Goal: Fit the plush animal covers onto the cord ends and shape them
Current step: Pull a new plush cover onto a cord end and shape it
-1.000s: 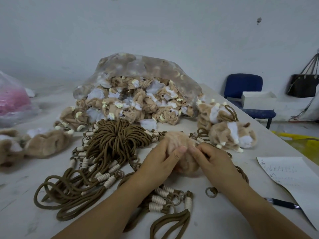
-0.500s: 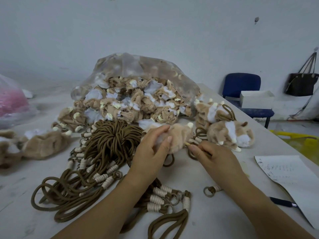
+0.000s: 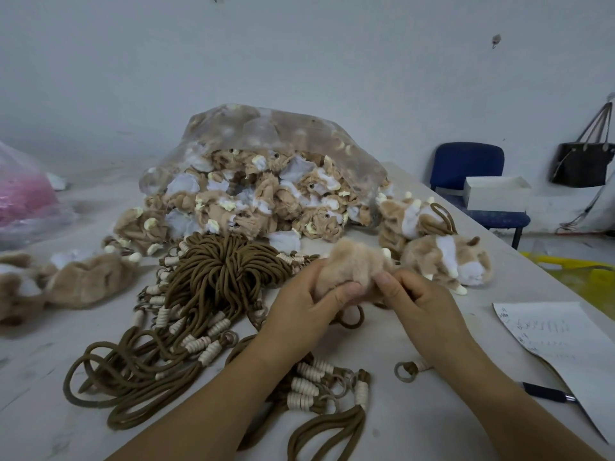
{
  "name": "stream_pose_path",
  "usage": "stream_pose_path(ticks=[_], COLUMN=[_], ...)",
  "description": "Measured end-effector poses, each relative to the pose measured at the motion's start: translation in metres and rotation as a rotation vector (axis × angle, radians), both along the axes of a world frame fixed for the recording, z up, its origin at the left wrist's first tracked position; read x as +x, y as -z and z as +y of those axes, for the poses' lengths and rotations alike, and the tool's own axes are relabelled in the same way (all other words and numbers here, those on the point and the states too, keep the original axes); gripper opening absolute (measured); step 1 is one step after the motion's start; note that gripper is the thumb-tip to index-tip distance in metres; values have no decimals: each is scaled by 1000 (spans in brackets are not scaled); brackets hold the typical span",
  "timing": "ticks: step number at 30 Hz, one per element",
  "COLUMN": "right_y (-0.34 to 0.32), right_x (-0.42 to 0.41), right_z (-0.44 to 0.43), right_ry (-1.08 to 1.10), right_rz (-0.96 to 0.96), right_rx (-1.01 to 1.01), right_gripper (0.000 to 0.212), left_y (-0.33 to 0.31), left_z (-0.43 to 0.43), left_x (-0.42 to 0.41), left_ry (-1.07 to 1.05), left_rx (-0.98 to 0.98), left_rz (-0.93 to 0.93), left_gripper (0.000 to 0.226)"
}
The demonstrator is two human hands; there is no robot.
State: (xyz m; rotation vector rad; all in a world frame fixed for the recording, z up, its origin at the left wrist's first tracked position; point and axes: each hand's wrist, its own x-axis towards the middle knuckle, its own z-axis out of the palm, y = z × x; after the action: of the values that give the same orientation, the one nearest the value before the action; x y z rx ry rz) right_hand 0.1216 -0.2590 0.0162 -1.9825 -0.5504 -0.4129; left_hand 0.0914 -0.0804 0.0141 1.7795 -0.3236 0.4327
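Observation:
A tan plush animal cover point(image 3: 352, 266) is held above the table between both hands. My left hand point(image 3: 306, 304) grips its left and lower side, and my right hand point(image 3: 422, 301) pinches its right edge. A brown cord loop point(image 3: 349, 319) hangs beneath the cover. A large bundle of brown cords point(image 3: 213, 287) with white coiled ends lies to the left. A clear bag point(image 3: 276, 144) spills inside-out covers behind it. Two finished plush animals point(image 3: 446, 261) sit to the right of the hands.
A loose cord end with a ring point(image 3: 407, 371) lies by my right wrist. A sheet of paper point(image 3: 562, 344) and a pen point(image 3: 545, 392) are at the right edge. More plush pieces point(image 3: 76, 284) lie at far left. A blue chair point(image 3: 472, 174) stands beyond the table.
Both hands lifted the plush cover off the table, then brought it back together between them. My right hand moved from the cord up to the cover's right edge.

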Motion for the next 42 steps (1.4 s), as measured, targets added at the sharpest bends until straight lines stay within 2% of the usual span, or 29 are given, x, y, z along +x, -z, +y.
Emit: stream_pose_path(ticks=[3,8,13,18,22,24,26,30,34,36,39,42], right_y=[0,3,2,1,3,2,3,3,3,3,5,6], right_x=[0,3,5,5,4,2,0,-1,-1,1,5,10], right_z=[0,-4,-12,-10,-5,-2,1,4,5,3,-6,-14], right_ry=[-13,22,65,50,49,34,25,28,41,47,75,119], right_rz=[-11,-38,-119,-161,-150,-126,-94,-26,1,-3,-55,-93], right_rx=[-8,-66,-242,-280,-185,-127,-86,18,45,2,-165,-318], right_gripper=[54,52,53,50,45,45,44,47,50,54,55,55], left_y=[1,3,0,0,2,3,4,6,6,9,12,12], left_z=[1,4,6,5,0,0,-1,-3,-3,-1,5,9], left_x=[-2,1,1,0,-1,-1,-1,0,-2,1,7,9], left_ry=[34,-62,-144,-100,-65,-13,50,126,105,61,-60,-118], left_rx=[-55,-49,4,71,46,26,61,106,46,2,-6,-36], left_rz=[15,-11,-30,-50,-40,-14,-14,-26,-4,7,-50,-124], left_gripper=[20,29,12,15,24,20,17,28,29,26,22,31])
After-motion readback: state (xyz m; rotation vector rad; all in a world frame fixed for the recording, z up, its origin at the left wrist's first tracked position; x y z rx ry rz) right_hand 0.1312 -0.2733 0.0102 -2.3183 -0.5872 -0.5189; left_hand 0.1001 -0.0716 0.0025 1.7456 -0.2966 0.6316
